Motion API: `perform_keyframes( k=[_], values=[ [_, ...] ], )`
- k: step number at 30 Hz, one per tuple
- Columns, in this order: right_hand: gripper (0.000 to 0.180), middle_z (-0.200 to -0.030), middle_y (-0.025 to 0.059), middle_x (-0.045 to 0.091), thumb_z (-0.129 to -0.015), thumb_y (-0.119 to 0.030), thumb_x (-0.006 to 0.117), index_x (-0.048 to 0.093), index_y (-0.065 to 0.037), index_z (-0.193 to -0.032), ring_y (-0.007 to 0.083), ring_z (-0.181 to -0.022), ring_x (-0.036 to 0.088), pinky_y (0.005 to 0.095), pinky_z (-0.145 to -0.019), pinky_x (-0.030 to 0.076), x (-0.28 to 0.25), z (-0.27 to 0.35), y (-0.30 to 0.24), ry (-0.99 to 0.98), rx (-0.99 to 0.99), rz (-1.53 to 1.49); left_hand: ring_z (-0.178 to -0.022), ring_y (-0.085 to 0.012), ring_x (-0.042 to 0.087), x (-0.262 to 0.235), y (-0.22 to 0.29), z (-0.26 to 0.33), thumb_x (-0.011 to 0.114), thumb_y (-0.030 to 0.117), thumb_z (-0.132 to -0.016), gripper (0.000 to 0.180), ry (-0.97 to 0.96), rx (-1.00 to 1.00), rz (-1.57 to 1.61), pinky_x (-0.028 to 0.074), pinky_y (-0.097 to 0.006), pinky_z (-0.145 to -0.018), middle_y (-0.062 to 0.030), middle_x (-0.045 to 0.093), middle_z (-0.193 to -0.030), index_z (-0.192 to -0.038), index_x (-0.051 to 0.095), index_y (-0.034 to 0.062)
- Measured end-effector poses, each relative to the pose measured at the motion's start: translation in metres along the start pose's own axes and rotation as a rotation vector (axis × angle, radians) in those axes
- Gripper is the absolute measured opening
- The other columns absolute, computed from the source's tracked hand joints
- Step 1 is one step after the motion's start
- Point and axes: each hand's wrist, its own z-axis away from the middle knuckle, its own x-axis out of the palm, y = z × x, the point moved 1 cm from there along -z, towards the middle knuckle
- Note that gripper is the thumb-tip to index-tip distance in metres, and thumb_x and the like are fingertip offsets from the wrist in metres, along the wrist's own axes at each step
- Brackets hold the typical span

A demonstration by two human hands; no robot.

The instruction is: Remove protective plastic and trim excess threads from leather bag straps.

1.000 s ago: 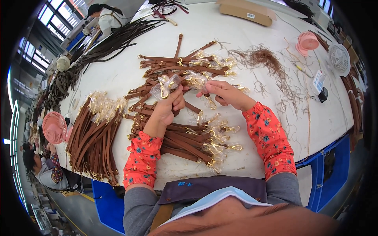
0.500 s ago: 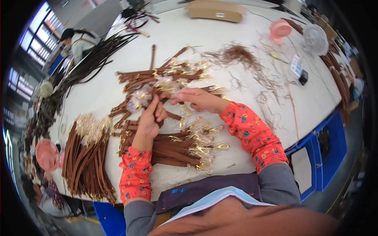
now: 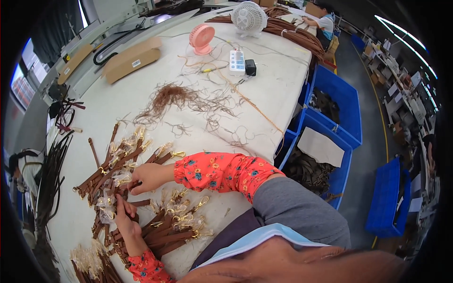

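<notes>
A pile of brown straps (image 3: 89, 184) with gold-coloured snap hooks, many wrapped in clear plastic, lies under both hands at the left of the table. My left hand (image 3: 126, 221) is closed round a brown strap at the pile's near side, its thumb pointing up. Beside a plastic-wrapped hook (image 3: 123, 179), my right hand (image 3: 150, 178) has its fingers bent in and pressed together; what is between the fingertips is hidden. Closer to me lies a second group of brown straps (image 3: 165, 236), their gold hooks (image 3: 186, 218) pointing right.
Loose brown threads (image 3: 172, 96) spread over the white table (image 3: 255, 122). Beyond stand a pink fan (image 3: 201, 38), a white fan (image 3: 248, 19), a power strip (image 3: 237, 63) and a cardboard box (image 3: 132, 60). Blue bins (image 3: 347, 165) flank the right edge. A person (image 3: 325, 23) sits far right.
The view has swung to the right, so the straps and hands now appear farther left and the blue bins show more fully. Both hands remain together over the same strap pile.
</notes>
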Motion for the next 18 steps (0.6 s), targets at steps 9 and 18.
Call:
perform_keyframes(
  k=[9, 18],
  values=[
    [0.041, -0.100, 0.0092, 0.071, -0.086, -0.046, 0.068, 0.068, -0.015, -0.113, 0.0287, -0.097, 0.068, 0.0406, -0.082, 0.053, -0.001, -0.002, 0.031, 0.068, -0.065, 0.137, -0.055, -0.0051, 0.028, -0.058, 0.044, 0.000, 0.054, 0.021, -0.104, 0.024, 0.186, 0.448, -0.047, 0.024, -0.022, -0.053, 0.0058, 0.031, -0.063, -0.118, 0.057, 0.0018],
    [0.034, -0.107, 0.0101, 0.066, -0.081, -0.021, 0.064, 0.067, -0.012, -0.114, 0.0330, -0.096, 0.066, 0.0469, -0.081, 0.052, -0.011, -0.002, 0.024, 0.012, -0.027, 0.531, -0.092, -0.0279, 0.071, -0.091, 0.101, 0.054, 0.059, 0.007, -0.094, 0.030, 0.267, 1.322, -0.656, 0.060, -0.040, -0.081, -0.0189, 0.069, -0.103, -0.122, 0.059, -0.0057]
  ],
)
